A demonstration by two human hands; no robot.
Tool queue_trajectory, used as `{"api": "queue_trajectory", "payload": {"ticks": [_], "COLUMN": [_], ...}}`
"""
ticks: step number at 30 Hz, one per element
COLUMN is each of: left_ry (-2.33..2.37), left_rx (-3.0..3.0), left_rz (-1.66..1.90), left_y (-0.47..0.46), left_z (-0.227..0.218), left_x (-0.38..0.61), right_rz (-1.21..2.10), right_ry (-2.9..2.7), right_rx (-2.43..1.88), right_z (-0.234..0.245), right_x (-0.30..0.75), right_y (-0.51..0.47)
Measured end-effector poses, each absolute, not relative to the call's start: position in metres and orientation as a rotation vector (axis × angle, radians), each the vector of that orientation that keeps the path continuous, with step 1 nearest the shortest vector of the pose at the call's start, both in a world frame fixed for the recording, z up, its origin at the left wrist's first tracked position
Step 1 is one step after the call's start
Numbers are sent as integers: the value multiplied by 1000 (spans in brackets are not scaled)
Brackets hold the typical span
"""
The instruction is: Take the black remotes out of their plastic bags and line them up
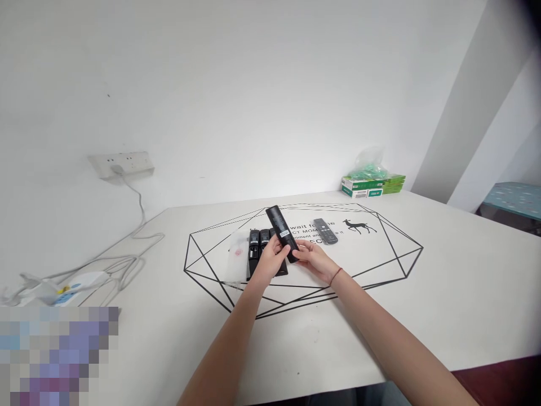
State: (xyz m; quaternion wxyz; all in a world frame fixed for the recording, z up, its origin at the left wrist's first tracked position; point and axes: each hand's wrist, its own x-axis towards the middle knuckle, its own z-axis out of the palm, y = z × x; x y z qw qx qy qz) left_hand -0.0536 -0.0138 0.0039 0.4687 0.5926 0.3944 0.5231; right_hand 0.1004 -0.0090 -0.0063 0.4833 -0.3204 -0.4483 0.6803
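Here, held remote (282, 234): over the surface (313, 355), tip toward eleven o'clock.
Left hand (270, 261), right hand (316, 261): both grips clasp its lower end, seemingly steadying it.
Remote row (254, 240): at its eight o'clock, apparently aligned for reach.
Lone remote (325, 232): three o'clock, apart.

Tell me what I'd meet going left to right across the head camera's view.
Wall socket panel → held black remote → grey remote lying flat → green-and-white boxes → bluish patterned surface at the far right.
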Motion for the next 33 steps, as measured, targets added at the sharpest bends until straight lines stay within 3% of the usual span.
{"api": "queue_trajectory", "payload": {"ticks": [16, 25, 28, 33], "left_ry": [940, 1334, 1340, 1644], "left_rx": [1449, 1619, 1763, 1868], "left_rz": [1315, 1327, 1225, 1210], "left_y": [-10, -25, -33, -25], "left_z": [6, 6, 19, 33], "left_x": [-61, -51, -51, -90], "right_rz": [1486, 753, 814, 1297], "right_ry": [-1330, -1867, -1810, -1532], "right_rx": [-783, -1030, -1100, -1103], "right_z": [-5, 6, 1, -5], "right_x": [90, 81, 82, 83], "right_y": [-13, -29, -27, -20]}}
